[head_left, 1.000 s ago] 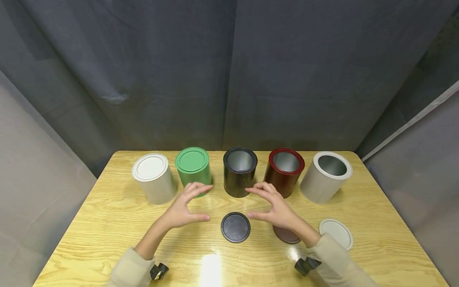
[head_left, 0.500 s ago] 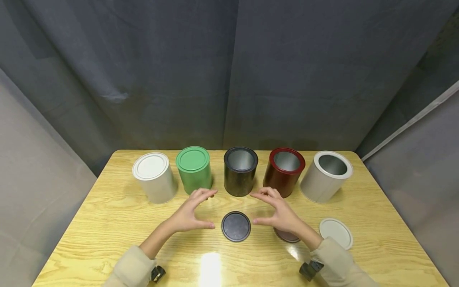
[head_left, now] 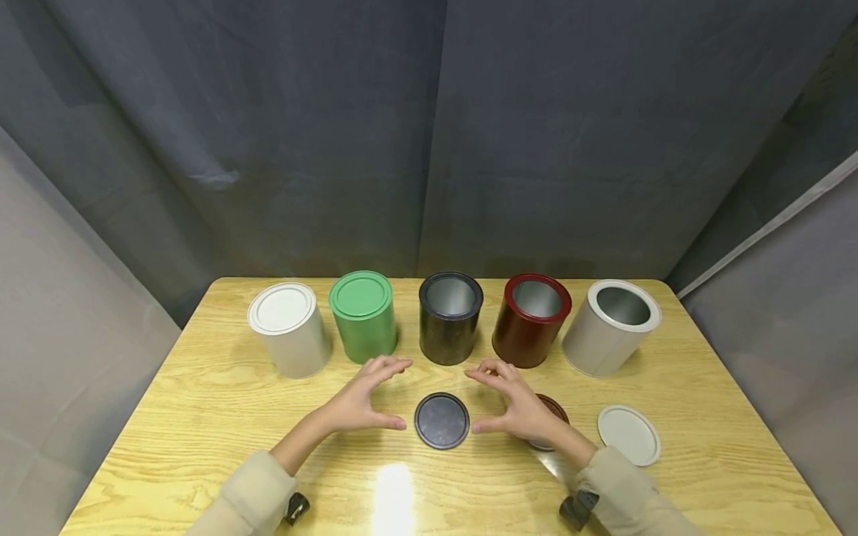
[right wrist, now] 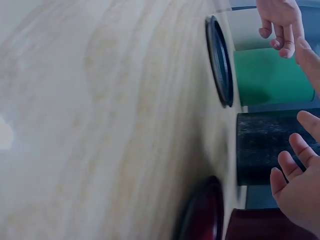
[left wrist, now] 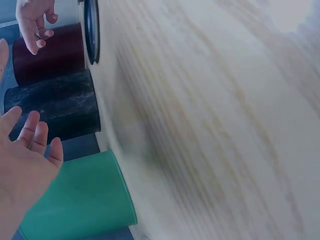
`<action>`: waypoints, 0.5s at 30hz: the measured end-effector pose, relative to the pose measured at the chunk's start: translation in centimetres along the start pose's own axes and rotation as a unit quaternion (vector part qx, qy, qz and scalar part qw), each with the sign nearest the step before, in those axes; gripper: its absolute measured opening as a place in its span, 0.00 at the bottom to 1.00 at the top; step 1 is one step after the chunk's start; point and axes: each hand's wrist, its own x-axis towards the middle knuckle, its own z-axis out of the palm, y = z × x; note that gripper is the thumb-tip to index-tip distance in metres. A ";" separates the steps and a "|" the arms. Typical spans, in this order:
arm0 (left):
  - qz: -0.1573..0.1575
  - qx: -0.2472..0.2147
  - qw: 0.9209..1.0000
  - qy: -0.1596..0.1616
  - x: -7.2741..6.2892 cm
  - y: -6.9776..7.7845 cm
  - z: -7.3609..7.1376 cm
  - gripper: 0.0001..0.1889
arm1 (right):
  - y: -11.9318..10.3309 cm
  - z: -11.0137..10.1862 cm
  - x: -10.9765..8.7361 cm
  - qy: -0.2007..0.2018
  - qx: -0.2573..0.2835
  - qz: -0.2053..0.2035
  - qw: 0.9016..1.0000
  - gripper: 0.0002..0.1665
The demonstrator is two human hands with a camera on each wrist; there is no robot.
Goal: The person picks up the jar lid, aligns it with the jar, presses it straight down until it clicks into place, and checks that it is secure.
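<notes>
head view: my left hand (head_left: 357, 404) and right hand (head_left: 522, 407) hover, both released, on either side of the black lid (head_left: 442, 421). behind it stands the black can (head_left: 447, 336).

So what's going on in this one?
A person has both bare hands, left and right, on either side of the black lid, holding nothing. That lid lies on the table in front of the open black can. The red can and right white can are open too; the red lid, partly hidden by the right arm, and white lid lie on the table. The green can and left white can have lids on.
</notes>
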 end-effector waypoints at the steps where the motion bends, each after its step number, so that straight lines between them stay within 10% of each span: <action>1: 0.002 0.001 1.000 -0.002 0.0 -0.1 0.1 0.46 | 0.0 0.1 -0.1 -0.006 0.002 0.007 1.000 0.45; 15: -0.003 0.014 0.998 -0.057 0.5 -0.9 1.7 0.47 | 0.8 1.7 -0.6 -0.046 0.020 0.054 0.997 0.46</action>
